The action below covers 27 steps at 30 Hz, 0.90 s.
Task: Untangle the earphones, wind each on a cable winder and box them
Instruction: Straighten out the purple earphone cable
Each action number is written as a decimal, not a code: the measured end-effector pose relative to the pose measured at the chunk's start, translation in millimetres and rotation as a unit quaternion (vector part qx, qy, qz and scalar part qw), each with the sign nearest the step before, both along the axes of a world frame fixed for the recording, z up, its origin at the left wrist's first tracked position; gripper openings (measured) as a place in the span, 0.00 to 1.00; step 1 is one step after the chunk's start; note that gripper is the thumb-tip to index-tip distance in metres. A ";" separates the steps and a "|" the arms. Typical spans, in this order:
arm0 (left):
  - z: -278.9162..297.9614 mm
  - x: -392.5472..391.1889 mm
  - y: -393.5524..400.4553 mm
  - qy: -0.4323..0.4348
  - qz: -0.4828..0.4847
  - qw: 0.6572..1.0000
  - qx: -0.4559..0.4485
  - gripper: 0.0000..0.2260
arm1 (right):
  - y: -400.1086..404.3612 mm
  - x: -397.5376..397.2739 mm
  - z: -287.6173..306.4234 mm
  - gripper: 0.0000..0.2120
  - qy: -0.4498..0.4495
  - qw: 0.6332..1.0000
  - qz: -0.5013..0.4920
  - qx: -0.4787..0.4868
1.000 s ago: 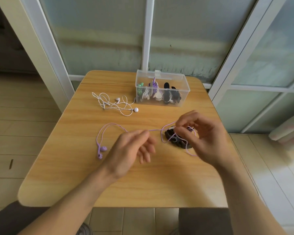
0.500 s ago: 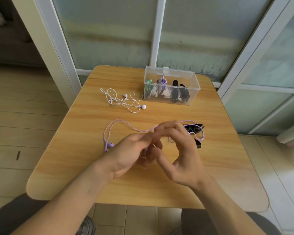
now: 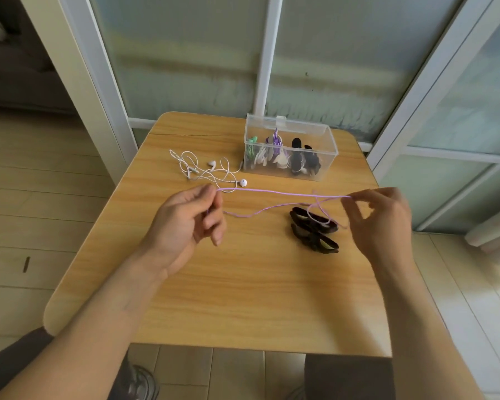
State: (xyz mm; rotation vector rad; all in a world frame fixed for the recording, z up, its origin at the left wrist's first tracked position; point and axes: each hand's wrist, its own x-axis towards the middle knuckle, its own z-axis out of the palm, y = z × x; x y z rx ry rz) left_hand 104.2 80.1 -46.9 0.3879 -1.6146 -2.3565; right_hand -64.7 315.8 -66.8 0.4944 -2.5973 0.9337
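A purple earphone cable [image 3: 280, 193] runs taut above the wooden table [image 3: 243, 298] between my two hands. My left hand [image 3: 189, 223] pinches its left end; the earbuds are hidden in that hand. My right hand [image 3: 380, 217] pinches the cable's right part, where slack loops hang down. Two black cable winders [image 3: 315, 230] lie on the table just left of my right hand, with a purple loop across them. A tangled white earphone [image 3: 205, 168] lies at the back left of the table. A clear plastic box [image 3: 289, 148] at the back holds several wound earphones.
The table stands against white-framed frosted glass panels [image 3: 191, 53]. Tiled floor shows on both sides. My knees are under the table's near edge, and a shoe [image 3: 142, 382] shows below it.
My hands came together at the table's middle, then spread apart, pulling the purple cable straight between them. The earbuds that lay on the table at the left are now off it.
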 end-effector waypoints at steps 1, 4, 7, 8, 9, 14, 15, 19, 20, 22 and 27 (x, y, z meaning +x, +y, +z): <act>-0.2 -0.2 0.6 0.004 0.003 1.000 0.001 0.12 | 2.9 -3.9 -0.5 0.08 -0.030 0.999 -0.028 0.011; -0.2 -0.7 3.1 0.017 0.026 0.999 0.014 0.13 | 10.5 -17.0 -8.8 0.10 -0.102 0.992 -0.077 0.017; 2.9 0.6 1.5 0.018 0.060 0.998 0.019 0.12 | 13.2 -25.8 -10.0 0.12 -0.159 0.981 -0.073 -0.078; 2.6 0.8 0.1 0.015 0.058 0.998 0.020 0.11 | 11.7 -26.2 -8.5 0.11 -0.170 0.974 -0.060 -0.140; 1.4 0.5 -1.0 0.015 0.045 0.999 0.021 0.11 | 10.3 -26.0 -6.9 0.10 -0.166 0.964 -0.046 -0.203; -10.9 -0.7 -1.6 0.007 -0.044 0.999 -0.029 0.06 | -5.6 -5.8 0.8 0.14 -0.149 0.944 0.120 -0.268; -12.8 -0.8 -0.9 0.001 -0.061 0.996 -0.058 0.05 | -9.6 1.3 -1.5 0.22 -0.166 0.942 0.163 -0.242; -17.3 -0.2 2.7 -0.021 -0.091 0.990 -0.106 0.06 | -31.4 28.7 -17.8 0.43 -0.171 0.948 0.237 -0.127; -17.4 -0.3 4.4 -0.023 -0.089 0.991 -0.097 0.07 | -35.7 33.0 -21.0 0.42 -0.164 0.947 0.251 -0.114; -16.4 -1.1 6.9 -0.025 -0.085 0.990 -0.106 0.08 | -43.3 39.8 -23.5 0.37 -0.152 0.942 0.281 -0.103; -17.5 1.6 3.7 -0.093 -0.137 0.957 -0.238 0.11 | -62.6 63.1 -34.4 0.30 0.000 0.997 0.059 -0.042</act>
